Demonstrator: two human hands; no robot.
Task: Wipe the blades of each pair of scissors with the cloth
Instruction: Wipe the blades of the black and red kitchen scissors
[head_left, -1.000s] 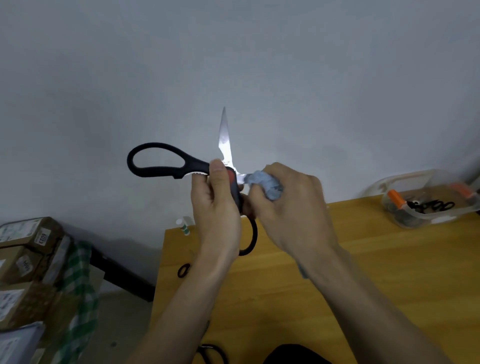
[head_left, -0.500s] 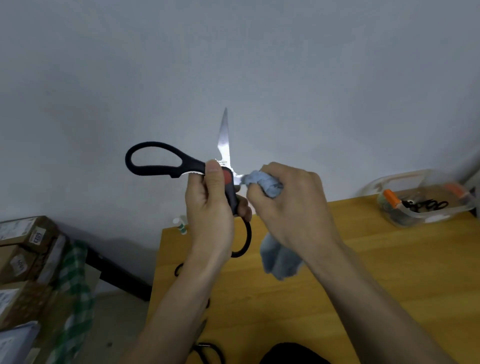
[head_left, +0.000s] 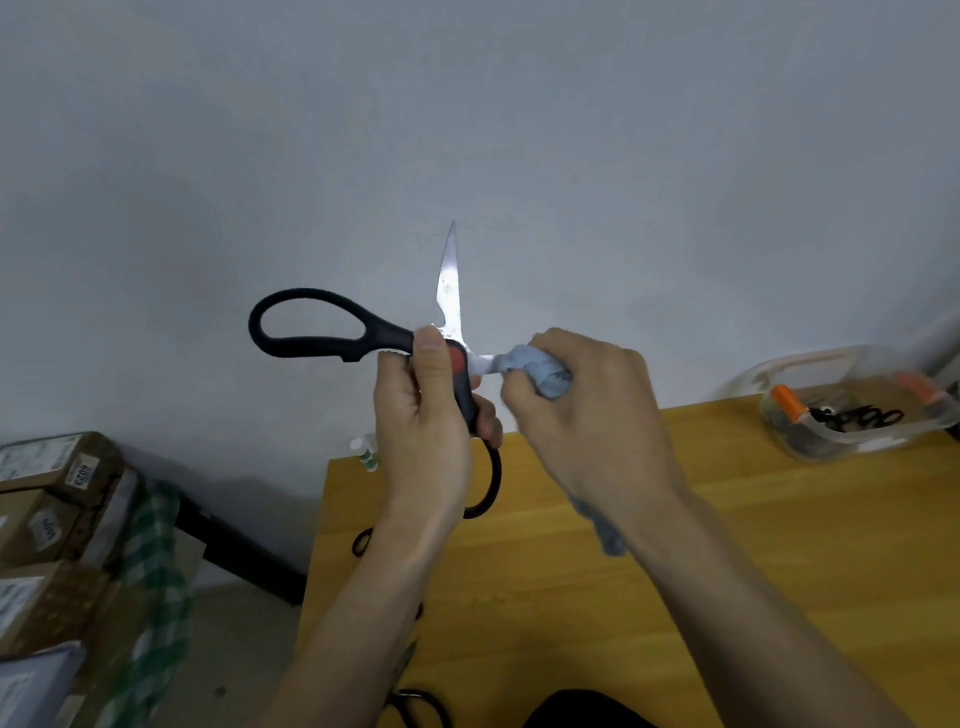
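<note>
Large black-handled scissors (head_left: 332, 332) are held wide open in the air above the wooden table (head_left: 727, 545). One blade points straight up. The other blade points right and is mostly wrapped in a grey-blue cloth (head_left: 540, 371). My left hand (head_left: 426, 431) grips the scissors at the pivot and lower handle, thumb beside the red pivot button. My right hand (head_left: 582, 410) grips the cloth bunched around the rightward blade. A tail of the cloth hangs below my right wrist.
A clear plastic box (head_left: 841, 410) with orange clips holds several black scissors at the table's far right. More black scissor handles lie on the table near its left edge (head_left: 363, 540) and front (head_left: 415, 706). A small white bottle (head_left: 363, 452) stands at the back corner. Cardboard boxes (head_left: 52, 519) are stacked on the left.
My right hand with the cloth has slid slightly right along the blade, leaving a short bare stretch of blade beside the pivot. The cloth's hanging tail swung. The scissors stay held in place.
</note>
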